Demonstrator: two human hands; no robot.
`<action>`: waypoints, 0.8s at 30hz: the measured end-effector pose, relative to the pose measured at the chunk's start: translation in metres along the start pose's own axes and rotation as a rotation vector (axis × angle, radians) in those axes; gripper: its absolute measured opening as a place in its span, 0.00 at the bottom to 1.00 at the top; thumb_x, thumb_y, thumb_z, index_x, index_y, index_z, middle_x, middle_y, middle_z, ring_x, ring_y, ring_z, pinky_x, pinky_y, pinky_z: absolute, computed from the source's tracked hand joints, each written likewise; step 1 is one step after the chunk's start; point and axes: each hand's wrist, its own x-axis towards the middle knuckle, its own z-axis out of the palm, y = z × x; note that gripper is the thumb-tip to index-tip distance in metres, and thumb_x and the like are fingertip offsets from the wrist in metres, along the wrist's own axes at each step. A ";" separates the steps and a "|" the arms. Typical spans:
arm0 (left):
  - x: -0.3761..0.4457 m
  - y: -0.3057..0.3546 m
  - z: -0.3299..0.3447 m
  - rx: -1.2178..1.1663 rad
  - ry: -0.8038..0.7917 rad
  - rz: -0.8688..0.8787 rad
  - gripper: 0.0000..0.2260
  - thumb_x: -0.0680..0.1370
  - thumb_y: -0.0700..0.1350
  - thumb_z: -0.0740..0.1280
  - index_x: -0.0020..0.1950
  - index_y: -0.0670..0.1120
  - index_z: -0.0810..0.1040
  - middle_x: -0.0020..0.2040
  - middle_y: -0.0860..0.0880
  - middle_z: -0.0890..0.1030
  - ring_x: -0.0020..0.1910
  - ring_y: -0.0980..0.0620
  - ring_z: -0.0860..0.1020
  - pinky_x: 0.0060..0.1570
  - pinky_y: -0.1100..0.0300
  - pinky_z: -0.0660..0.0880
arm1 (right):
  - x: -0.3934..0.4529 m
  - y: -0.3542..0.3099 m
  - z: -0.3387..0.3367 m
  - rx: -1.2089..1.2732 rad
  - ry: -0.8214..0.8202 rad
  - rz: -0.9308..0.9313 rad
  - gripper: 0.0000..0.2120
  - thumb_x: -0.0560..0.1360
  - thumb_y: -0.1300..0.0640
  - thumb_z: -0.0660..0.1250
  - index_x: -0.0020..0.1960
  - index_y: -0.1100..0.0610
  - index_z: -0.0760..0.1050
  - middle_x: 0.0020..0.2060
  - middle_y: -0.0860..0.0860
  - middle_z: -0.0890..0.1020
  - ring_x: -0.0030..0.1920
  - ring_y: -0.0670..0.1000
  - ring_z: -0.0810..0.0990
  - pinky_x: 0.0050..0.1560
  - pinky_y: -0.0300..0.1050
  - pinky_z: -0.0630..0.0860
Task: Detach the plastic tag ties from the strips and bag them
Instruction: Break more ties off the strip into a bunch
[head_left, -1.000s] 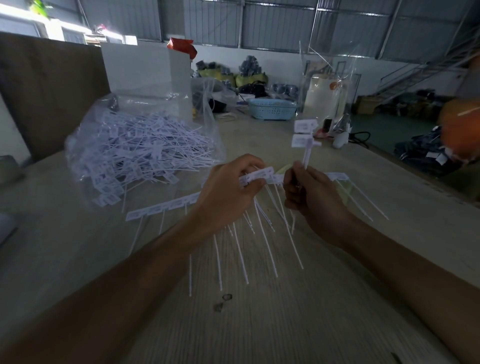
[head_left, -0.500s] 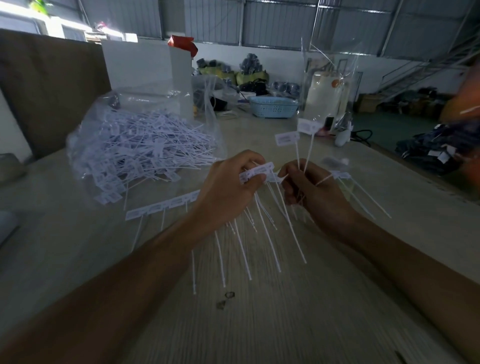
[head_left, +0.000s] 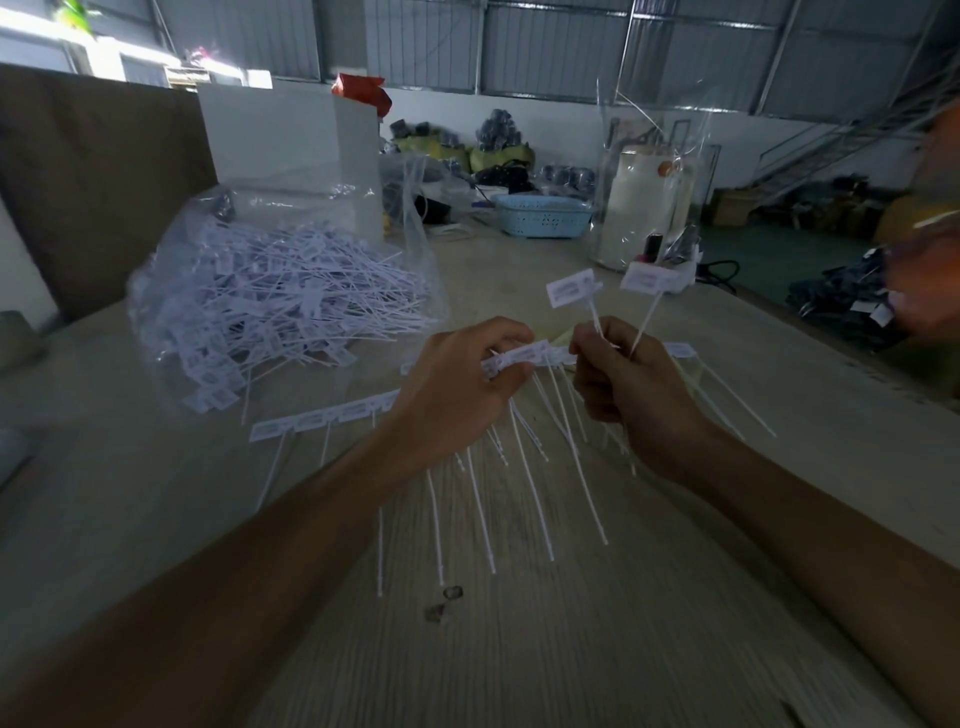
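Both hands curl closed — left hand (head_left: 457, 384) pinching the strip (head_left: 530, 356), right hand (head_left: 631, 384) gripping two detached ties (head_left: 571, 288).

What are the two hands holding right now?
Left hand: fingers pinch the strip of tag ties.
Right hand: fingers grip two detached tag ties, flags up.

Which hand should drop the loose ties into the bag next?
Probably the right hand: it already holds two detached ties upright. The left hand grips the strip, though it sits nearer the bag.
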 end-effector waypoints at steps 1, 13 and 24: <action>0.000 0.000 -0.001 -0.001 0.004 0.003 0.08 0.76 0.45 0.73 0.54 0.51 0.83 0.40 0.62 0.80 0.41 0.72 0.77 0.40 0.80 0.67 | 0.000 -0.001 0.001 0.009 -0.008 0.007 0.10 0.83 0.56 0.59 0.45 0.59 0.71 0.26 0.47 0.63 0.26 0.46 0.59 0.26 0.39 0.58; -0.001 -0.001 -0.002 -0.006 0.006 0.001 0.07 0.76 0.45 0.72 0.54 0.52 0.83 0.40 0.61 0.80 0.40 0.68 0.78 0.38 0.78 0.66 | 0.004 0.002 -0.003 -0.051 -0.089 0.104 0.13 0.84 0.53 0.56 0.48 0.52 0.78 0.33 0.49 0.70 0.30 0.47 0.69 0.31 0.42 0.70; -0.002 0.000 -0.002 -0.045 0.013 0.030 0.08 0.76 0.43 0.73 0.55 0.50 0.83 0.43 0.58 0.83 0.42 0.61 0.80 0.39 0.73 0.71 | 0.004 -0.004 -0.008 -0.151 -0.036 0.161 0.13 0.83 0.56 0.60 0.47 0.60 0.79 0.24 0.46 0.62 0.24 0.46 0.58 0.23 0.37 0.56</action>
